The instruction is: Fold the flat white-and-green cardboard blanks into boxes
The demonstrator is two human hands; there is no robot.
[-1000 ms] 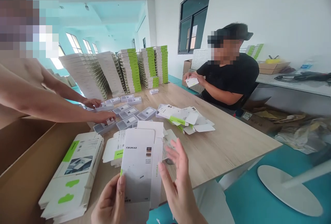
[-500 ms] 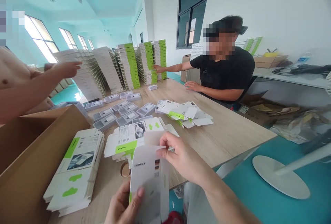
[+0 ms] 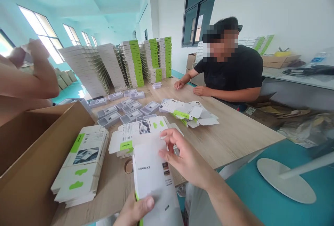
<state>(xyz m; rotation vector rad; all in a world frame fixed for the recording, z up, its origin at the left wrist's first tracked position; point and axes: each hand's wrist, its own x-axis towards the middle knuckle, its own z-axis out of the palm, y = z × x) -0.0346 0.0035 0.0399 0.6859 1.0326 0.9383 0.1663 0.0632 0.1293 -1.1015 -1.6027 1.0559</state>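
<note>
A white CEUKAZ cardboard box (image 3: 153,180) stands tilted in front of me, printed side facing me, a pale flap raised at its top. My left hand (image 3: 139,208) grips its lower left side, thumb across the front. At the upper right corner is my right hand (image 3: 180,156), its thumb and fingers apart, the thumb against the box edge. Behind the box lies a pile of flat printed cartons (image 3: 141,130). To the left sits a banded stack of flat cartons (image 3: 83,163).
An open brown carton (image 3: 49,142) stands at the left. Grey trays (image 3: 132,107) and more flat cartons (image 3: 190,113) lie on the wooden table (image 3: 235,132). Tall box stacks (image 3: 133,64) rise behind. One person (image 3: 232,69) sits across; another person's arm (image 3: 33,72) is at left.
My right fingers have spread from their pinch on the flap. The box has turned its front more toward me. The seated person's arm has drawn back from the stacks; the other person's arm has lifted.
</note>
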